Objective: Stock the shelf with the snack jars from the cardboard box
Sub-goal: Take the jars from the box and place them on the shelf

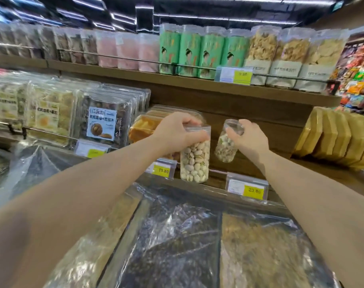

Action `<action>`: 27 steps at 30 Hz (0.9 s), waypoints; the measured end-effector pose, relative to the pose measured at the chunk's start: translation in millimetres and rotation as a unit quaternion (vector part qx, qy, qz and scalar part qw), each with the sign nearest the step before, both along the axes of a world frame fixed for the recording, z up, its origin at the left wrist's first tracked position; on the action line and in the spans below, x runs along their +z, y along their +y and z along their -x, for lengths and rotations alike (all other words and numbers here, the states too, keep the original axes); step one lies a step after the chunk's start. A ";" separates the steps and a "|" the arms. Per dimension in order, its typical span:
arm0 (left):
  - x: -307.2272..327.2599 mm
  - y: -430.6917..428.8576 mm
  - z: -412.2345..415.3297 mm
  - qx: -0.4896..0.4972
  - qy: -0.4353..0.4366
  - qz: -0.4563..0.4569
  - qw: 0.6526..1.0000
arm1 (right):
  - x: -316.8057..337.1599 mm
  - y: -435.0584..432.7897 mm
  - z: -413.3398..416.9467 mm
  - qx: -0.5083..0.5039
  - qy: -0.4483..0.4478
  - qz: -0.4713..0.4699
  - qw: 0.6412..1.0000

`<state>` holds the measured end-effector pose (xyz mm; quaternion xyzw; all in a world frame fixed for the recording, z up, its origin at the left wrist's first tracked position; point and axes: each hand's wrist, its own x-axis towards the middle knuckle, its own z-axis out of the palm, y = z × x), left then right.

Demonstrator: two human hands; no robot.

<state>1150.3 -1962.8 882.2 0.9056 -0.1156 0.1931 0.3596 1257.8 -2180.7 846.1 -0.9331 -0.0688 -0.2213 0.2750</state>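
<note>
head view, down along both forearms toward the middle shelf. held out over the plastic-covered bulk bins: two clear jars of pistachios, both in the air, neither set down yet.

gripped at the lid end by the left hand, fingers and thumb curled tight round the top of the left pistachio jar. upright, hanging just in front of the shelf rail, beside the yellow price tag. carried that way probably to land flat on its base.

clasped by the right hand, fingers wrapped round the upper side of the right pistachio jar. tilted off upright, near the other jar but apart from it.

aimed, by the look of it, at the bare gap between the orange snack tubs and the stacked yellow packs, above the second price tag. worth righting the tilted jar before letting go, or likely to tip and roll.

no cardboard box in sight.
</note>
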 end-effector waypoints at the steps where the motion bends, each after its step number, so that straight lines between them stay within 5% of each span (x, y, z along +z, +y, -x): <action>1: -1.1 -0.7 -5.4 0.006 -0.003 0.001 1.000 | -2.6 4.3 -13.6 -0.002 0.003 0.016 1.000; 14: -16.9 -6.4 -28.9 0.010 0.014 0.047 0.999 | -30.7 29.1 -91.8 0.037 0.120 0.012 0.992; 23: 7.5 -30.5 -39.4 0.000 -0.043 0.025 0.999 | -21.0 -12.2 -16.7 0.025 0.052 -0.004 0.998; 27: 11.4 -53.2 -50.3 -0.009 -0.055 -0.003 0.998 | -24.3 -37.4 25.9 0.075 0.098 0.032 0.992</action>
